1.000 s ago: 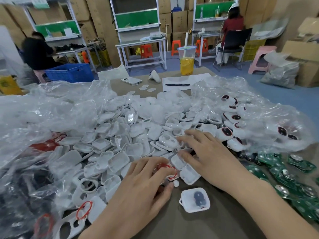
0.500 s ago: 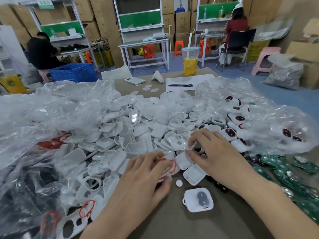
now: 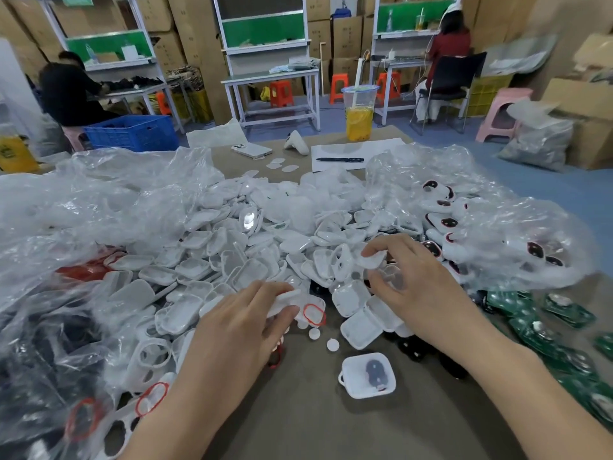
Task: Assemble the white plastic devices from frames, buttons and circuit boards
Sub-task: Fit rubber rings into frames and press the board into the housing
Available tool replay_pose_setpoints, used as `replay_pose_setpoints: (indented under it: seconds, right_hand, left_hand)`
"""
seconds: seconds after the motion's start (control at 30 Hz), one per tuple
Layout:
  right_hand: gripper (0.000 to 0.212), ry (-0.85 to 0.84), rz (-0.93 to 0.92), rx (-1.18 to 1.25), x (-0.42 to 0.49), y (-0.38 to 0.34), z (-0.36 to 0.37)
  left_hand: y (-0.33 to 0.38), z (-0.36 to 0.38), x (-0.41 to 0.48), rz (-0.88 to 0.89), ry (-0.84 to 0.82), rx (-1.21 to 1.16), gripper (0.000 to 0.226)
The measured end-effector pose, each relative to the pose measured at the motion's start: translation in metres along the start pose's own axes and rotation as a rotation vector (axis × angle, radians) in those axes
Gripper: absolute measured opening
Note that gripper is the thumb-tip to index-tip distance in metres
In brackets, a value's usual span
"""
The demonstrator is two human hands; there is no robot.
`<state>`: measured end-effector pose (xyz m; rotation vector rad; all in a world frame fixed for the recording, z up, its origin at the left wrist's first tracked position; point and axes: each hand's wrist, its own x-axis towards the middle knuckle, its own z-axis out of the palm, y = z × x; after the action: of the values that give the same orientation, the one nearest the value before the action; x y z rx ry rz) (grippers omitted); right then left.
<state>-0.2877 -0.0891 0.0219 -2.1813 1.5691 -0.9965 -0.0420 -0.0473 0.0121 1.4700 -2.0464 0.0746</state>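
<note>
The left hand (image 3: pixel 238 330) gripped a white frame (image 3: pixel 300 308) at mid-picture, while the right hand (image 3: pixel 418 287), apart to its upper right, pinched a white shell (image 3: pixel 373 260).

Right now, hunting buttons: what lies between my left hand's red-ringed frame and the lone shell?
Loose white round buttons on the tabletop, seen in the head view.

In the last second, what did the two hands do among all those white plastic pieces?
The right hand, which lay spread on the pile of white shells, has curled and lifted a little, now pinching one white shell in its fingertips. The left hand kept its grip on the white frame with the red ring. The open shell with the dark part stayed put on the table.
</note>
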Motion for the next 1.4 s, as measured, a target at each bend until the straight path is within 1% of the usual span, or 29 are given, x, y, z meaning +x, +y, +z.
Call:
replay_pose_setpoints:
  seconds: [0.13,0.23,0.37,0.47,0.57,0.67,0.73,0.83,0.97,1.2,1.4]
  right_hand:
    - [0.026,0.025,-0.012,0.02,-0.002,0.002,0.0]
    - [0.027,0.041,0.0,0.01,-0.001,0.006,0.002]
    - [0.035,-0.001,0.019,-0.032,-0.001,0.01,0.003]
    - [0.043,-0.055,0.034,-0.022,-0.001,0.01,0.003]
    - [0.043,-0.051,0.033,-0.016,-0.002,0.01,0.003]
    - [0.04,-0.022,0.026,-0.008,-0.002,0.008,0.003]
    - [0.039,0.003,0.019,-0.003,-0.001,0.007,0.003]
    - [0.037,0.037,0.009,-0.003,-0.001,0.008,0.003]
    - [0.036,0.047,0.019,0.007,-0.001,0.009,0.002]
    - [0.037,0.079,0.032,-0.001,0.001,0.013,0.005]
    - [0.037,0.099,0.046,-0.047,0.002,0.02,0.007]
  left_hand:
    - [0.001,-0.003,-0.002,-0.098,0.018,-0.079,0.035]
    - [0.001,-0.003,-0.002,-0.137,0.026,-0.155,0.038]
    - [-0.002,-0.003,-0.002,-0.134,0.036,-0.256,0.023]
    - [-0.004,-0.002,-0.002,-0.13,0.059,-0.282,0.021]
    - [-0.004,-0.002,-0.001,-0.144,0.104,-0.303,0.017]
    - [-0.001,-0.005,0.001,-0.191,0.185,-0.346,0.013]
    - [-0.002,-0.006,0.002,-0.211,0.202,-0.376,0.011]
    - [-0.002,-0.007,0.002,-0.198,0.176,-0.348,0.008]
    - [0.001,-0.006,0.001,-0.153,0.157,-0.284,0.024]
    - [0.002,-0.008,0.001,-0.12,0.121,-0.27,0.006]
    - [0.002,-0.008,0.0,-0.148,0.061,-0.256,0.008]
